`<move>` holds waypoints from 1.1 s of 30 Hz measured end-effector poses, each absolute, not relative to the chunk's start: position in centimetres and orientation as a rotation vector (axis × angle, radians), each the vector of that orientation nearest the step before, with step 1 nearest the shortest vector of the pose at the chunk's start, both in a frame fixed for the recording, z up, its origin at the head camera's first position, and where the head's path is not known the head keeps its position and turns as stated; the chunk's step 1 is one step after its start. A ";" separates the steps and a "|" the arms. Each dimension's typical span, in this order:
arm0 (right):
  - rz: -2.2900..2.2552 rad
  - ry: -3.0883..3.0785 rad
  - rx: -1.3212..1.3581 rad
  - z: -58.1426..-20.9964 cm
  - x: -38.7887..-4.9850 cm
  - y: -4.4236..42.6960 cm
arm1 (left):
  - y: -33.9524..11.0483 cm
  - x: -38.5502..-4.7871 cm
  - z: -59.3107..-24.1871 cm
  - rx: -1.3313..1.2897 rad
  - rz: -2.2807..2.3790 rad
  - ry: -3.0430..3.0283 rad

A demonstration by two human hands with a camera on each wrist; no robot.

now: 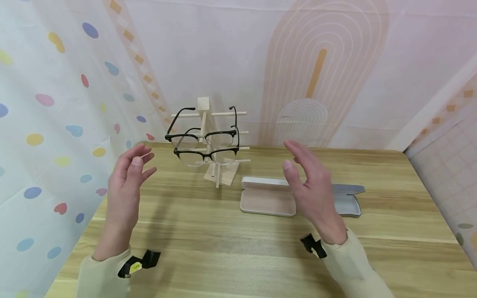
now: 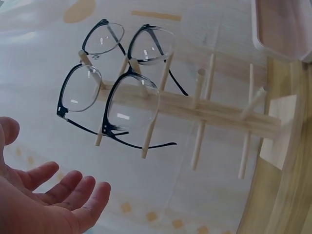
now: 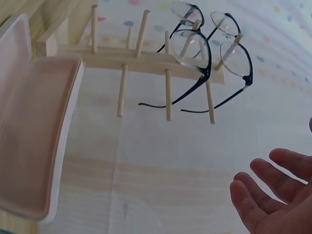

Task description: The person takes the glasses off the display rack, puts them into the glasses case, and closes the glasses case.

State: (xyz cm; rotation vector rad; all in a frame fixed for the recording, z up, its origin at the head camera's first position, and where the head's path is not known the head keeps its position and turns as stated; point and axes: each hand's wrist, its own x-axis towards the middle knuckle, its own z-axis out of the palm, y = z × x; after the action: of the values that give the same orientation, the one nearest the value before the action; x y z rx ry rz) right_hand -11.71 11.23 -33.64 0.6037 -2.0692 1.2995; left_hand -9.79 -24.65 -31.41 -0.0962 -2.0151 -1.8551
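Note:
Two pairs of dark-rimmed eyeglasses hang one above the other on a wooden display stand [image 1: 203,104] with several pegs. The upper eyeglasses [image 1: 220,133] sit just over the lower eyeglasses [image 1: 207,155]. To the left of the stand, my left hand [image 1: 128,178] is raised with relaxed fingers and holds nothing. My right hand [image 1: 311,182] hovers to the right, fingers loosely bent and apart from the thumb, also holding nothing. Behind it lies an open glasses case [image 1: 268,203] with a pink lining. A second, grey open case [image 1: 347,205] is partly hidden by that hand.
All of this stands on a wood-grain table [image 1: 231,256]. A patterned cloth [image 1: 223,49] hangs behind the table and down its left side. The stand's square base [image 1: 227,176] is near the table's back edge.

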 end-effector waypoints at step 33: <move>1.823 -2.157 0.385 -29.7 -15.7 3.7 | -24.4 -14.1 -29.0 -0.112 -2.246 -1.755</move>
State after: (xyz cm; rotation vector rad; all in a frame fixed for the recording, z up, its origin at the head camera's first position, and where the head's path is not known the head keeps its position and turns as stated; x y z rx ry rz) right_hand -15.75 3.69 -29.66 0.3849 -2.1574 1.8228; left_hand -14.05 -24.39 -28.99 -0.1116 -1.7549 -2.2455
